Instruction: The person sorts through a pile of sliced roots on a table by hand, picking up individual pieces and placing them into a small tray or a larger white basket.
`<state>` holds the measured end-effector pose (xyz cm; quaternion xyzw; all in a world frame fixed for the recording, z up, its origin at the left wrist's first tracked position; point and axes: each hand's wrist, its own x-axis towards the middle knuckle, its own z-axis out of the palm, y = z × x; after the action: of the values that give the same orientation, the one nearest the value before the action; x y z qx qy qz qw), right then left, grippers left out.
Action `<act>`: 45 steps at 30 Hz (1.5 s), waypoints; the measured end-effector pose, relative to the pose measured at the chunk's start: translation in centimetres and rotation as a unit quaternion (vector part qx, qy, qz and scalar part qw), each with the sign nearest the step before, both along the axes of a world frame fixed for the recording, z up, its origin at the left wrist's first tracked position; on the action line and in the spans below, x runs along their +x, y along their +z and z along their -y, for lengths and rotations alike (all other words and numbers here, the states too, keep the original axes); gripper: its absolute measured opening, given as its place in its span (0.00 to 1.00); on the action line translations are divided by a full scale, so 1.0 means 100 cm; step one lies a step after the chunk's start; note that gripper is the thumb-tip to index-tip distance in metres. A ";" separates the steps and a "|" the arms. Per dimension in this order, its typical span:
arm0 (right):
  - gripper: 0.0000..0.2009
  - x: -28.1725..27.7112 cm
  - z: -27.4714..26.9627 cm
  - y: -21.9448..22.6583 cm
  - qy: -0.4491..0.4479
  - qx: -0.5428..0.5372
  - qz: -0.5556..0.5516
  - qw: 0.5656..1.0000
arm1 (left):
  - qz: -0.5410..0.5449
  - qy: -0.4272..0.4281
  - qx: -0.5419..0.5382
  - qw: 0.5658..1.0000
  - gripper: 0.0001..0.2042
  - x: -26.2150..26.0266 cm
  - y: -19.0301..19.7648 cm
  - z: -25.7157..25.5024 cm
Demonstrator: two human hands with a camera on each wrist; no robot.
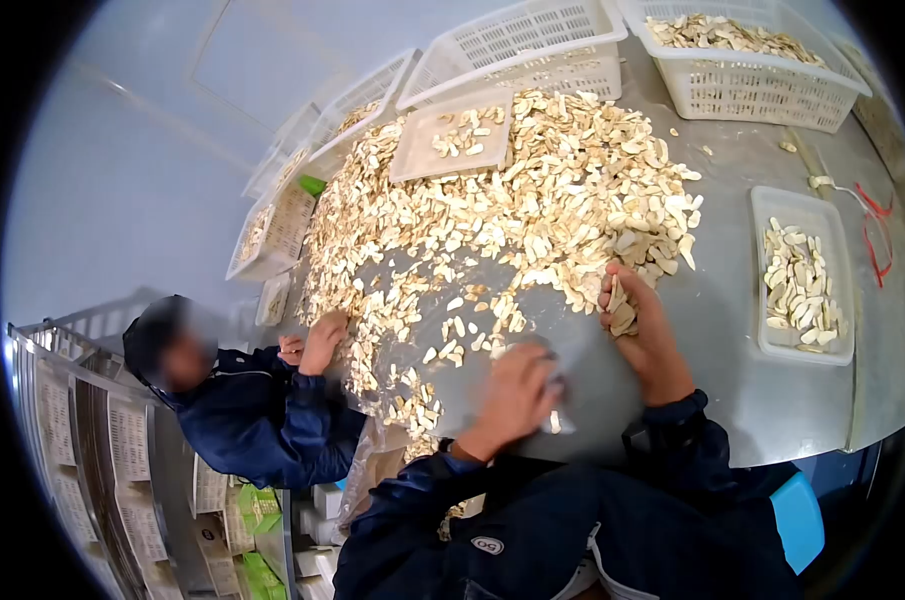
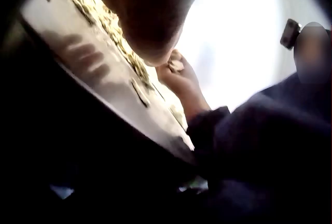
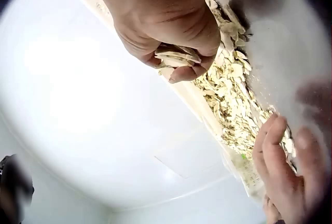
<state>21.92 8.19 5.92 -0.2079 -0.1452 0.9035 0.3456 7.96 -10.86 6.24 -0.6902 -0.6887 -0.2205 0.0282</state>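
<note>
My right hand [image 1: 644, 325] grips a small stack of pale, flat, elongated slices [image 3: 179, 58], fingers and thumb curled round them. It is raised at the near right edge of a broad heap of similar slices [image 1: 572, 180] spread on the grey metal table [image 1: 712, 370]. My left hand [image 1: 517, 395], blurred in the head view, hovers over the table near its front edge, to the left of the right hand. In the right wrist view, the left hand [image 3: 285, 167] has loosely extended fingers and no slice shows between them. A lone slice [image 1: 555, 422] lies beside it.
A shallow tray of slices [image 1: 757, 290] stands at right, near a red string [image 1: 880, 235]. Another tray [image 1: 402, 165] rests on the heap. White perforated baskets [image 1: 762, 95] line the back. At left, another person [image 1: 262, 410] reaches into the slices; a metal rack [image 1: 82, 370] stands behind them.
</note>
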 end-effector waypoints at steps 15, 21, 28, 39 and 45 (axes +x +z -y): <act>0.13 -0.008 0.011 -0.010 0.078 0.059 0.042 0.994 | 0.005 0.152 0.005 0.988 0.07 -0.091 -0.016 -0.052; 0.12 -0.014 0.025 0.001 0.149 0.086 0.076 0.982 | 0.253 0.226 -0.082 0.937 0.07 -0.104 -0.015 -0.051; 0.12 -0.016 0.027 -0.004 0.158 0.082 0.074 0.981 | 0.393 0.172 -0.039 0.903 0.12 -0.114 -0.040 -0.045; 0.11 -0.017 0.027 -0.010 0.145 0.091 0.077 0.982 | -0.121 0.037 0.057 0.990 0.14 -0.077 -0.007 -0.070; 0.11 -0.018 0.025 -0.010 0.130 0.072 0.087 0.985 | -0.159 0.140 -0.006 0.977 0.09 -0.133 -0.029 -0.018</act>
<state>20.14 5.73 4.90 -0.2393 -0.2653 0.9065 0.2250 -5.38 -9.02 3.39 -0.6131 -0.7668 -0.0976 0.1633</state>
